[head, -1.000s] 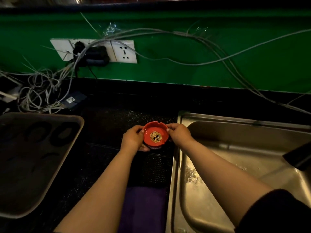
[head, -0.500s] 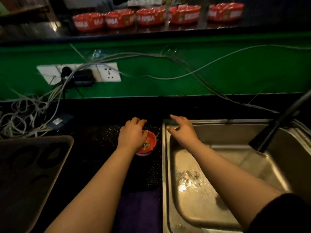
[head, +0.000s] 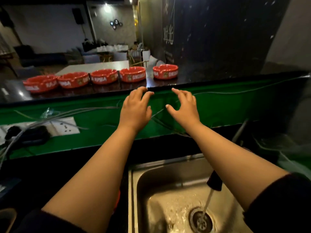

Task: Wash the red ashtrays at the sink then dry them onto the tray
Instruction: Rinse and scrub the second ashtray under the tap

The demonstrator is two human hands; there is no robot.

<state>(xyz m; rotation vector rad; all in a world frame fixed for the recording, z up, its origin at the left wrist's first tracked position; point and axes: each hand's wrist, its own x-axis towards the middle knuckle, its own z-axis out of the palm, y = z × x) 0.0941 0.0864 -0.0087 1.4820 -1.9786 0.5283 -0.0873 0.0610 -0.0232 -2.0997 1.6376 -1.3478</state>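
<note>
Several red ashtrays stand in a row on the raised dark bar counter (head: pixel 168 83); the rightmost ashtray (head: pixel 165 71) stands a little apart from the one to its left (head: pixel 133 74). My left hand (head: pixel 135 108) and my right hand (head: pixel 184 106) are both raised in front of the counter's edge, fingers spread, holding nothing, just below those two ashtrays. A sliver of a red ashtray (head: pixel 118 199) shows on the mat beside my left forearm. Only a corner of the tray (head: pixel 7 219) shows at bottom left. Water runs from the tap (head: pixel 214 181) into the steel sink (head: pixel 168 190).
A green wall panel (head: pixel 94 132) below the counter carries loose cables (head: pixel 67 113) and a white socket strip (head: pixel 64 126) with a black plug (head: pixel 28 133). The drain (head: pixel 201 219) lies at the sink's bottom. A dim room lies beyond the counter.
My left hand let go of the ashtray on the mat. Both hands rose from the worktop up to the bar counter edge, and the view tilted upward.
</note>
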